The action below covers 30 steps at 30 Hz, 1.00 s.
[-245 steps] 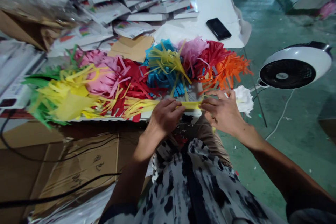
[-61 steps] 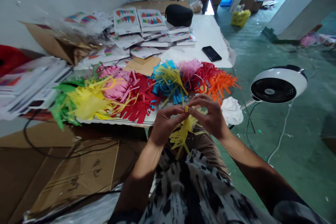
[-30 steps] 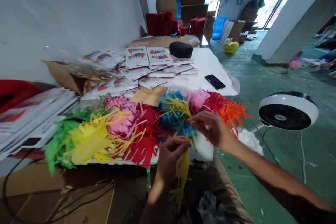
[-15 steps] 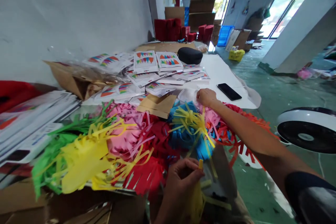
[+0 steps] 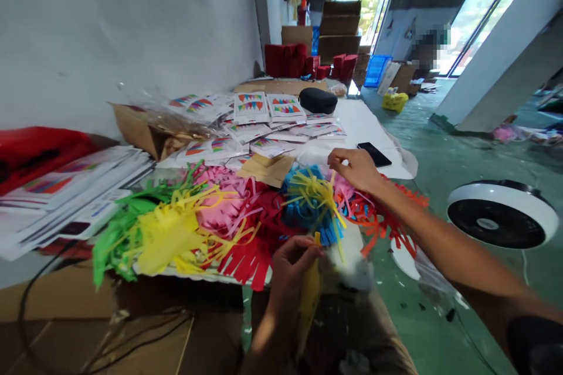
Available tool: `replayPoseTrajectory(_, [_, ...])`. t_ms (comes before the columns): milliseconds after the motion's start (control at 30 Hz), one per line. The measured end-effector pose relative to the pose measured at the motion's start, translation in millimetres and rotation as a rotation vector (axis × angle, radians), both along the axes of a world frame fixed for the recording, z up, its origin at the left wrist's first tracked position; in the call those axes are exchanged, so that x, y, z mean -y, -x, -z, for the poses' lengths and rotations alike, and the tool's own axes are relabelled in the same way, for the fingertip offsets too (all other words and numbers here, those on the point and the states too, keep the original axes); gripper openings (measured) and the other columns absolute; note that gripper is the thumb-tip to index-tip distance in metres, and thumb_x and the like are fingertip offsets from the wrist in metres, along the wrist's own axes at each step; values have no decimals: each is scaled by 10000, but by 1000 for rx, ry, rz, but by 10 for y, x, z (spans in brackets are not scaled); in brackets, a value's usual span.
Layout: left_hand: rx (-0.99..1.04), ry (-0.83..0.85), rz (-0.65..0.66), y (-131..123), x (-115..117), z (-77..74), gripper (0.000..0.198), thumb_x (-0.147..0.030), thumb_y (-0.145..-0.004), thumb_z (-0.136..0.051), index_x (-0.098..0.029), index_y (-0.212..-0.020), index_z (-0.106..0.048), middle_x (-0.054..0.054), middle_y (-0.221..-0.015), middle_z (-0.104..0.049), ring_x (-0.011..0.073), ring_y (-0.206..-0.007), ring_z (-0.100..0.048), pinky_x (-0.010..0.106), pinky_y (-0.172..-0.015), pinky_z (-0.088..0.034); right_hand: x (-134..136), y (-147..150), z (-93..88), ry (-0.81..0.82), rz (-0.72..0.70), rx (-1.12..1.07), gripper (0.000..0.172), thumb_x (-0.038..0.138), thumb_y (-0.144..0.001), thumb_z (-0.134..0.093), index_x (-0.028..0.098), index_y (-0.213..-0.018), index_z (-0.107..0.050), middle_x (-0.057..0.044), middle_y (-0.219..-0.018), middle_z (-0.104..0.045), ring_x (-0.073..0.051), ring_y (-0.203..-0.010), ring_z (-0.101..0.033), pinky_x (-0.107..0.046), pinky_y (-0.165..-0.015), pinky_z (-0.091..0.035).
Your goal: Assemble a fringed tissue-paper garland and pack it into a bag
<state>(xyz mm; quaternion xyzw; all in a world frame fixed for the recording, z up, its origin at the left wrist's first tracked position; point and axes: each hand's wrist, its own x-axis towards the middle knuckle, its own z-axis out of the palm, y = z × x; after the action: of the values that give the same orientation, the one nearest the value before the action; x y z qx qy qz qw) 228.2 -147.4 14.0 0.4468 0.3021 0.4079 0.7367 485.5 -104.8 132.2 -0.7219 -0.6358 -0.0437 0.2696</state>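
My left hand (image 5: 291, 263) is low in front of the table edge, thumb and fingers pinched on a yellow fringed strip (image 5: 310, 290). Its tip pokes above my fingers and the rest hangs below. My right hand (image 5: 355, 167) is over the far side of the fringe heap, fingers curled together beside a clear plastic piece (image 5: 310, 156). Whatever they pinch is too small to make out. Below lie blue fringe (image 5: 292, 220), a yellow tassel bunch (image 5: 319, 190), pink fringe (image 5: 222, 205), red fringe (image 5: 248, 258) and wide yellow fringe (image 5: 171, 237).
Printed bunting packs (image 5: 250, 108) are piled behind the fringes. A black phone (image 5: 373, 154) and dark case (image 5: 317, 101) lie on the white tabletop (image 5: 358, 120). At right stands a round fan (image 5: 501, 214); cardboard (image 5: 57, 328) is at front left. A blurred-out person (image 5: 428, 50) is in the background.
The view has tilted up and turned slightly. My right hand has drawn back slightly from the plastic piece, fingers still curled. The left hand keeps its pinch on the yellow strip.
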Motion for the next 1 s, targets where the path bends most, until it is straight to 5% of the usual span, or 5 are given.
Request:
replayPoseTrajectory(200, [3,-52,-64,92,275,-311,282,-336,-752,-911,-193,-956,-777,27,-846,-766,150,-790,-699,253,-772,-542,1090,582,94,50,-332,-456,218,349,-961,-628,188,-901,-761,-27,-790,-745,-158,-694,-642,-261,-606,-427])
replayPoseTrajectory(367, [-35,-120,-38,76,529,-441,217,-343,-782,-889,-188,-906,-802,38,-830,-770,157,-795,-706,258,-773,-550,1578,777,194,45,-401,-520,179,320,-985,-661,234,-1047,-806,-28,-864,-789,-139,-705,-660,-259,-614,-450])
replayPoseTrajectory(767, [-133,-231,-22,113,751,-541,191,-341,-821,-851,-176,-860,-762,22,-806,-735,138,-759,-676,222,-714,-521,1929,788,127,-56,-346,-394,140,272,-969,-684,246,-1027,-809,-12,-816,-797,-128,-634,-665,-270,-601,-488])
replayPoseTrajectory(1000, [-160,-254,28,123,777,-476,182,-339,-819,-845,-181,-861,-764,23,-815,-740,142,-766,-683,219,-716,-533,1973,795,159,-41,-399,-398,138,258,-973,-668,248,-1039,-789,-11,-866,-805,-146,-726,-733,-268,-668,-537])
